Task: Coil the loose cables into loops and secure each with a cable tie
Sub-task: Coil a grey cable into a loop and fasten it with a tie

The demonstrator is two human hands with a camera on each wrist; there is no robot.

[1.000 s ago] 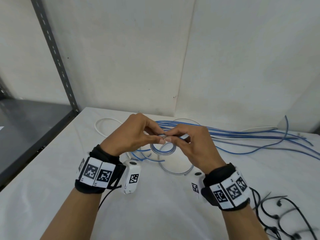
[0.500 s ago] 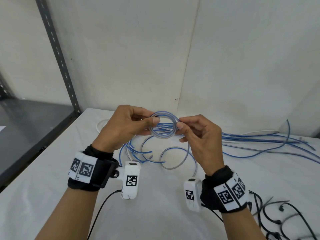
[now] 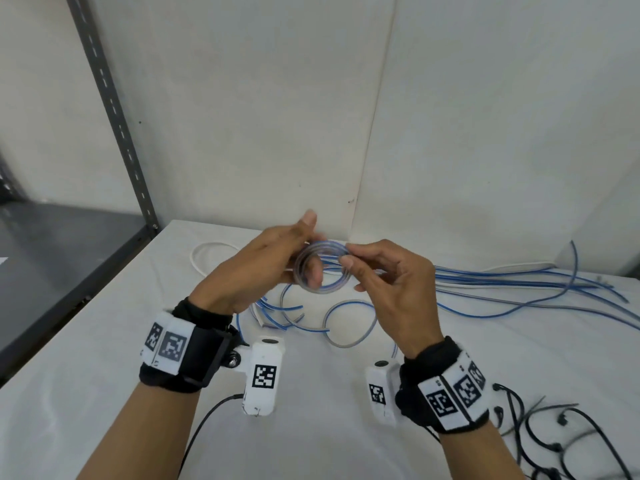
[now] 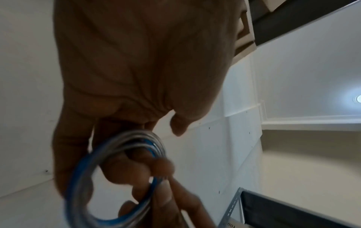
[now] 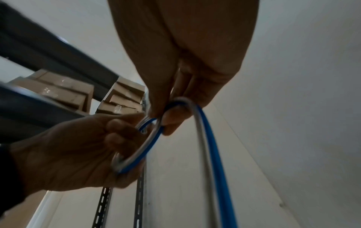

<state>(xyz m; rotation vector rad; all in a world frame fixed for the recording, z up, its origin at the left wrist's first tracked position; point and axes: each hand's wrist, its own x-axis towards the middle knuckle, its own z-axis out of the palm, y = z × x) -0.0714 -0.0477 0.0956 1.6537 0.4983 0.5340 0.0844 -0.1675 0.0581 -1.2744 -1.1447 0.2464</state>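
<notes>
Blue-striped coil (image 3: 320,268) in both hands, loose cables (image 3: 519,282) behind, black ties (image 3: 554,441) right.

The left hand (image 3: 266,265) is motion-blurred, its fingers (image 3: 313,271) half hidden behind the coil (image 3: 322,268). The black cable ties (image 3: 571,441) run off the head view's lower right edge. The loose cables (image 3: 519,282) leave its right edge.

A small coiled loop of blue-and-clear cable (image 3: 320,268) hangs above the white worktop (image 3: 104,341), between the left hand (image 3: 263,268) and right hand (image 3: 394,289). Loose blue cables (image 3: 502,282) lie behind-right, black plastic cable ties (image 3: 554,441) front-right.
</notes>
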